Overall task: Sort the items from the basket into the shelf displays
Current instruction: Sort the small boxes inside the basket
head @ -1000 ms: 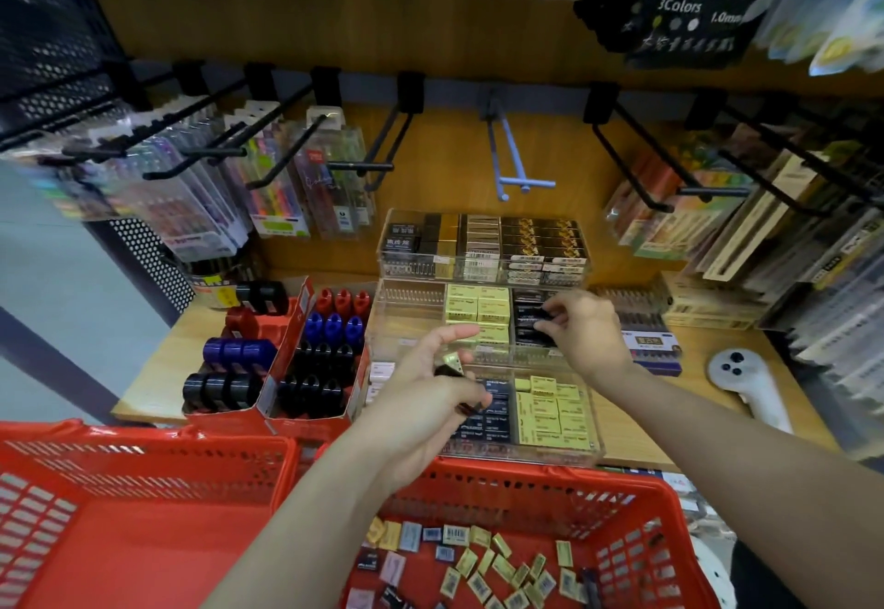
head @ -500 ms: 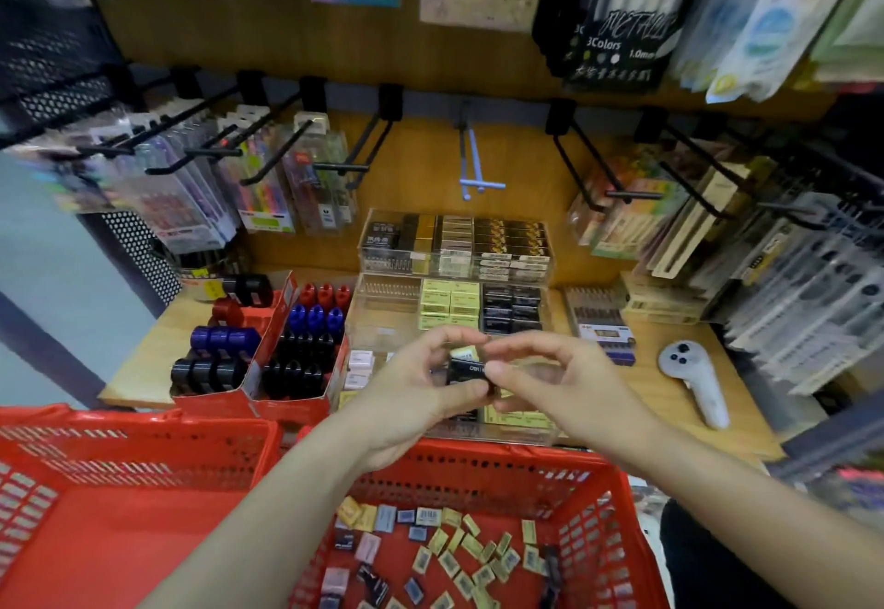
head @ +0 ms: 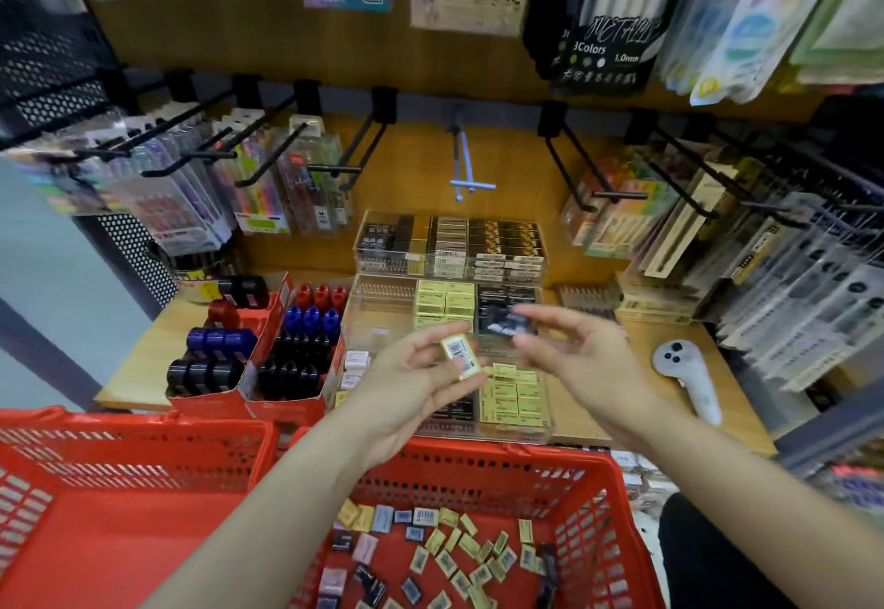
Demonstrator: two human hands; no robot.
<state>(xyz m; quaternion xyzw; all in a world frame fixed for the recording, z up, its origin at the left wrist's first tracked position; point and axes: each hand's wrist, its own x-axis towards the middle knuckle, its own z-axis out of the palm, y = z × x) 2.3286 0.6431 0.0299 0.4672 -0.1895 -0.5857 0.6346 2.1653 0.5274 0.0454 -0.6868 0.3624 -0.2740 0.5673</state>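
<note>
Yellow box (head: 460, 355) is sitting pinched in your left hand (head: 411, 388) fingers; your right hand (head: 569, 359) is blurring, grip unclear.

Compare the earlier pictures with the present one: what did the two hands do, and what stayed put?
The hands parted. The right hand took a black box from the left and carries it toward the clear trays. The left hand keeps its grip on a yellow box. The red basket and white controller stayed.

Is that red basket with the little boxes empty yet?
No, not empty. The red basket in front of the person has many small boxes scattered loose over its floor, mostly yellow, some dark or pale.
</note>
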